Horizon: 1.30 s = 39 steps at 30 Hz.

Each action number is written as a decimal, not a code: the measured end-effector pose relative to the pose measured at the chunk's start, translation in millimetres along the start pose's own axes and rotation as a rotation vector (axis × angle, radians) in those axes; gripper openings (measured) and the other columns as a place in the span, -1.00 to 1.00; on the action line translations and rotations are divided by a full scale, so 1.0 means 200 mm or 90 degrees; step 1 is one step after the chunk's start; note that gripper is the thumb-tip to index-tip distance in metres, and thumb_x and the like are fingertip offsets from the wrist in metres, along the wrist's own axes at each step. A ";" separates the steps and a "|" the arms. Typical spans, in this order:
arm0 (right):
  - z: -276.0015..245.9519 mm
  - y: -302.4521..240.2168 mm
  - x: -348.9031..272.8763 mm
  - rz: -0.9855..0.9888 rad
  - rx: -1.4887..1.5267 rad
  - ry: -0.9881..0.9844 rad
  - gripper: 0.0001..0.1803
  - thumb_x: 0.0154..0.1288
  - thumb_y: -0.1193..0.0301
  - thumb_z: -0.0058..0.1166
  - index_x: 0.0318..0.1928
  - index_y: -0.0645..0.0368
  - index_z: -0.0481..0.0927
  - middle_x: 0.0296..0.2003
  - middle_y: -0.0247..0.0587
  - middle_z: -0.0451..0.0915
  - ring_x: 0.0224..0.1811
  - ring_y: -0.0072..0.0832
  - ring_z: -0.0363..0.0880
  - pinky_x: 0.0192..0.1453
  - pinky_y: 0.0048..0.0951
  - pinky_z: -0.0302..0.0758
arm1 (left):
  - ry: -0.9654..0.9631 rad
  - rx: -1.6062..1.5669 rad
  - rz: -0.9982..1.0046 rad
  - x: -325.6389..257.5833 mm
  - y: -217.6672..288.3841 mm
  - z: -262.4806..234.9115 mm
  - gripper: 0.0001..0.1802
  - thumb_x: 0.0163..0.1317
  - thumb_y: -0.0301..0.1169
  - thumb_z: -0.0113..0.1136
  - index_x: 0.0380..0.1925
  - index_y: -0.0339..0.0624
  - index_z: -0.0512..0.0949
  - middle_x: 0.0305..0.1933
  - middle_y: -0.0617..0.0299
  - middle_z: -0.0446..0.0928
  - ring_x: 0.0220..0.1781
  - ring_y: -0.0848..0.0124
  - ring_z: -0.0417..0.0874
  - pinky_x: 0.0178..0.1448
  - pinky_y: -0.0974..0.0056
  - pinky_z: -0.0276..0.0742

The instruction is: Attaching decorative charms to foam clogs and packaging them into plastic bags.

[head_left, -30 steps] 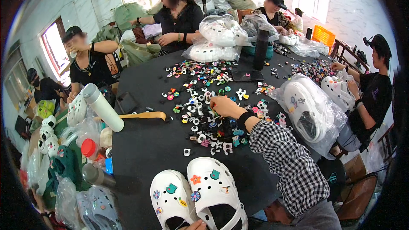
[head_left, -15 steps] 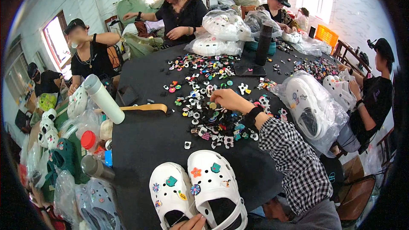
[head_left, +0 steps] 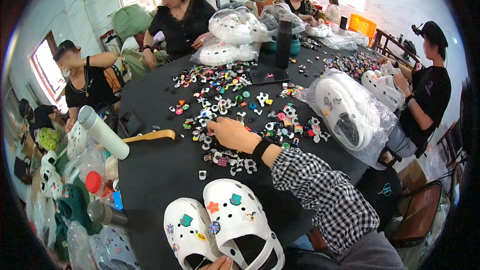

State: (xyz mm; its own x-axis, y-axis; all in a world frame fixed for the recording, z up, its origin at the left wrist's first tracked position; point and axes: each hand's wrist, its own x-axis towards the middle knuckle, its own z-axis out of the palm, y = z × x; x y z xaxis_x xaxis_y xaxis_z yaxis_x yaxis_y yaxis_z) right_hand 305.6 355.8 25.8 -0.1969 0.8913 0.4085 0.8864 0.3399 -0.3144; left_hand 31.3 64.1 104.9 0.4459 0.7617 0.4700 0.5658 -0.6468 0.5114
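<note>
A pair of white clogs [head_left: 227,193] decorated with colourful shoe charms rests at the table's near edge. My left hand [head_left: 218,264] grips the clogs between them, by their inner edges near the heel openings; only its fingers show. Over a loose pile of shoe charms [head_left: 235,162], my right hand [head_left: 234,135] reaches with bent fingers, their tips together down among the pieces at the pile's left side. Whatever is between those fingertips is hidden. Green, orange and blue charms sit on the clogs' uppers.
Bagged white clogs [head_left: 345,115] lie right, more bagged clogs [head_left: 232,27] at the back. A black bottle [head_left: 283,45] stands beside a phone [head_left: 270,77]. Left are a pale tumbler [head_left: 104,132], a wooden stick [head_left: 150,136] and a red-lidded jar [head_left: 93,182]. Several people work around the dark table [head_left: 150,180].
My right hand has moved left across the charm pile. The view has shifted a little; my left hand still holds the clogs. The person at the back has lowered an outstretched arm.
</note>
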 end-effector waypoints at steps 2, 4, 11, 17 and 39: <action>-0.01 -0.01 0.01 -0.009 0.034 0.009 -0.75 0.17 0.55 -0.02 -0.12 0.11 0.53 -0.26 0.03 0.56 -0.18 -0.01 0.61 -0.14 -0.09 0.57 | 0.006 -0.010 -0.001 0.02 0.01 0.00 -0.64 0.14 -0.44 0.22 -0.04 -0.30 0.60 -0.01 -0.02 0.61 -0.11 0.02 0.62 -0.04 0.09 0.54; 0.00 -0.04 0.01 -0.002 0.044 -0.009 -0.76 0.17 0.55 -0.01 -0.12 0.11 0.53 -0.26 0.02 0.56 -0.18 -0.01 0.61 -0.14 -0.10 0.57 | -0.002 -0.006 -0.009 0.01 0.01 0.00 -0.64 0.15 -0.43 0.22 -0.04 -0.30 0.60 -0.01 -0.02 0.61 -0.10 0.02 0.62 -0.03 0.09 0.54; -0.03 0.02 0.03 -0.052 0.145 -0.005 -0.85 0.21 0.40 0.10 -0.20 0.11 0.57 -0.29 -0.03 0.61 -0.17 -0.05 0.61 -0.08 -0.08 0.53 | -0.006 -0.004 -0.015 0.01 0.00 -0.01 -0.65 0.20 -0.36 0.21 -0.03 -0.29 0.60 0.01 -0.01 0.61 -0.09 0.02 0.62 -0.01 0.09 0.53; -0.11 0.06 0.04 -0.026 0.152 -0.038 -0.85 0.17 0.48 0.07 -0.22 0.15 0.57 -0.30 -0.04 0.63 -0.16 -0.08 0.62 -0.07 -0.12 0.54 | -0.001 0.012 -0.004 -0.01 -0.03 0.00 -0.63 0.19 -0.36 0.21 -0.01 -0.26 0.61 0.01 0.05 0.63 -0.11 0.07 0.64 -0.04 0.12 0.55; -0.17 0.03 0.10 0.094 0.331 -0.086 -0.78 0.18 0.30 0.24 -0.31 0.21 0.71 -0.42 -0.17 0.70 -0.38 -0.42 0.67 -0.24 -0.43 0.54 | 0.005 0.016 -0.017 -0.01 -0.02 -0.01 -0.59 0.10 -0.38 0.27 -0.01 -0.23 0.60 0.02 0.08 0.62 -0.14 0.08 0.62 -0.05 0.12 0.53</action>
State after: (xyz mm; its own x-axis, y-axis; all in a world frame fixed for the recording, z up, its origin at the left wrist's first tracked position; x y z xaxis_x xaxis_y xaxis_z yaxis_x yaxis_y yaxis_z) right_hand 321.4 364.3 61.7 -0.1690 0.9594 0.2258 0.5921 0.2820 -0.7549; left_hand 27.0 64.8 102.7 0.4251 0.7786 0.4615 0.5946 -0.6247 0.5062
